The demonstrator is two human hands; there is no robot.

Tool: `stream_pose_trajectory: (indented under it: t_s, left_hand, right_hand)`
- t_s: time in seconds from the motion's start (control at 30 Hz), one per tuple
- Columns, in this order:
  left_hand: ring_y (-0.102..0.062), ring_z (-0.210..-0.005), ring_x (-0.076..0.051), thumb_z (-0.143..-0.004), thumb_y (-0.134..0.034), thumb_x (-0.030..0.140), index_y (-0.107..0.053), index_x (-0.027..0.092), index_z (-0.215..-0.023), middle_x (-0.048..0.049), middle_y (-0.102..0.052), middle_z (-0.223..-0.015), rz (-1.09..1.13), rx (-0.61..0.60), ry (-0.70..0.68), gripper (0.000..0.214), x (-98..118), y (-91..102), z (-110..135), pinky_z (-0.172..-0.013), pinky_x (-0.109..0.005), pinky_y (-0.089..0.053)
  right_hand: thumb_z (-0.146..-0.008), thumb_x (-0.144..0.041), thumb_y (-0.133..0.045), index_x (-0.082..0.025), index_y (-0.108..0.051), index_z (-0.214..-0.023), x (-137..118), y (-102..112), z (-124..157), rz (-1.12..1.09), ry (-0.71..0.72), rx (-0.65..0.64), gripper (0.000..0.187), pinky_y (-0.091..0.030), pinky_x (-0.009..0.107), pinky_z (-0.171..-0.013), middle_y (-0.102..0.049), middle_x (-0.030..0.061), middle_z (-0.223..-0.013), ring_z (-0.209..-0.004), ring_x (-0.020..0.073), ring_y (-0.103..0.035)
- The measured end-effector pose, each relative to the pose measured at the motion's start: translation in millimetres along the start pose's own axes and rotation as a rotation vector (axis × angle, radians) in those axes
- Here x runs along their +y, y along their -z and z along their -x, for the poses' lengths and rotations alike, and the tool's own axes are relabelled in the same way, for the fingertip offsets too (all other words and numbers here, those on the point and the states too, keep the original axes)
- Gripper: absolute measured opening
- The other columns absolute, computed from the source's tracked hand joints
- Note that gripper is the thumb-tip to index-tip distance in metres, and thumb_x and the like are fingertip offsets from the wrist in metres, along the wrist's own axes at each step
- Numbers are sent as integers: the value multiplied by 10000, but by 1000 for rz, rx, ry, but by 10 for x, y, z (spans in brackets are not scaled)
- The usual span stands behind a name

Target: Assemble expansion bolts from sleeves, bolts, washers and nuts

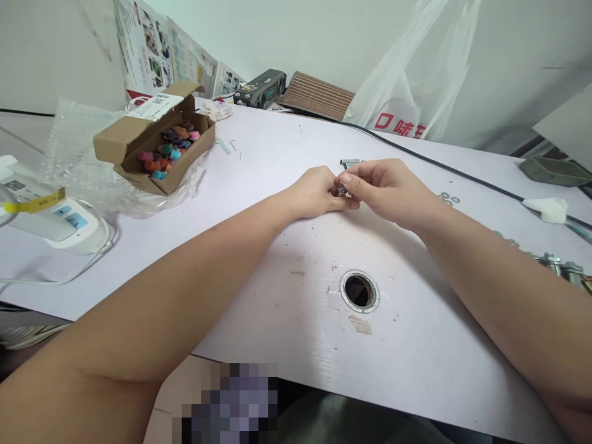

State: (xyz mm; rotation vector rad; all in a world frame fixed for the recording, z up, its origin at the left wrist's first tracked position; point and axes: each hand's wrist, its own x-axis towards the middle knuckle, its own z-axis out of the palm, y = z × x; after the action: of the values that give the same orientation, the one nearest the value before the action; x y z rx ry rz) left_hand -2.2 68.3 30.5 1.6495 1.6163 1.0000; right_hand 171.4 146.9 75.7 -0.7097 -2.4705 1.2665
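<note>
At the middle of the table, my left hand (319,191) is closed around a small shiny metal bolt (341,189), mostly hidden by the fingers. My right hand (386,188) pinches the same bolt from the right with thumb and forefinger; the two hands meet there. Just behind the fingers shows a silver metal cylinder (349,163), partly covered by my right hand. Several loose washers (448,198) lie beyond my right wrist. More bolts with nuts (550,262) stand along the right side, partly behind my right forearm.
A ringed hole (359,291) opens in the white table (296,320) nearer me. At left are an open cardboard box (194,139) of colourful caps, bubble wrap (76,148) and a white device (69,225). A black cable (439,169) crosses the back near a plastic bag (411,80).
</note>
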Motion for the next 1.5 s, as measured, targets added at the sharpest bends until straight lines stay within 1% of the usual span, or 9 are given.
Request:
stream_pose_trajectory:
  t_s: [0.3, 0.47, 0.67, 0.83, 0.93, 1.03, 1.2, 1.37, 1.5]
  left_hand:
    - [-221, -633, -84, -796, -890, 447, -372, 196, -477, 44, -233, -600, -91, 5, 3, 658, 6, 12, -8, -630, -322, -198]
    - [-251, -619, -88, -796, -878, 459, -408, 198, -500, 42, -271, -596, -65, 10, 13, 614, -12, 3, -14, -619, -322, -216]
    - [-244, -645, -87, -826, -836, 454, -402, 193, -514, 35, -263, -612, -86, 1, 18, 595, 11, 9, 5, -632, -321, -213]
    - [-250, -629, -84, -810, -855, 467, -377, 206, -517, 40, -258, -590, -70, -9, 8, 619, 7, 20, 9, -624, -321, -205]
    - [-243, -625, -83, -794, -851, 557, -408, 207, -537, 48, -267, -606, -19, -20, 15, 620, 7, 21, 19, -614, -317, -204]
    - [-210, -625, -81, -783, -841, 592, -370, 217, -547, 57, -248, -622, -20, -27, 17, 647, 5, 19, 18, -605, -319, -185]
    - [-256, -623, -95, -791, -805, 565, -432, 215, -556, 52, -290, -608, -39, -14, 14, 563, -12, 4, -1, -606, -327, -214]
    - [-255, -636, -94, -795, -807, 512, -405, 220, -560, 52, -288, -612, -12, -16, 6, 550, -19, 5, 8, -622, -327, -220]
    - [-257, -635, -89, -795, -835, 488, -399, 221, -560, 54, -291, -605, -28, -3, 13, 563, -10, 9, 7, -632, -328, -201]
  right_hand:
    - [-768, -730, -881, -247, -723, -904, 150, 20, -1, 269, 110, 153, 526, -519, 387, -814, -743, 65, -890, -840, 239, -647]
    - [-927, -521, -726, -261, -801, -1139, 101, 38, 37, 317, 268, 132, 344, -539, 426, -924, -787, 76, -1088, -961, 264, -704]
    - [-886, -608, -788, -236, -653, -720, 91, 26, 0, 508, 181, 220, 429, -482, 432, -820, -732, 93, -854, -873, 285, -663]
    - [-880, -692, -775, -219, -757, -1223, 127, 54, 1, 419, 316, 216, 585, -521, 423, -867, -778, 104, -1067, -954, 278, -698]
    - [-960, -578, -692, -242, -769, -934, 146, 87, 14, 477, 390, 196, 346, -513, 398, -794, -761, 67, -918, -856, 245, -695]
    - [-968, -589, -678, -234, -572, -629, 172, 100, 19, 548, 377, 227, 502, -438, 378, -646, -639, 43, -666, -649, 197, -590]
    - [-981, -451, -637, -232, -773, -1044, 162, 42, 8, 473, 468, 219, 265, -542, 374, -752, -791, 52, -956, -823, 214, -715]
    - [-957, -559, -689, -235, -664, -753, 150, 20, -13, 597, 362, 269, 384, -478, 393, -682, -709, 53, -739, -695, 224, -647]
    - [-964, -640, -701, -229, -710, -951, 132, 29, 20, 489, 415, 281, 411, -515, 388, -691, -745, 70, -856, -763, 245, -702]
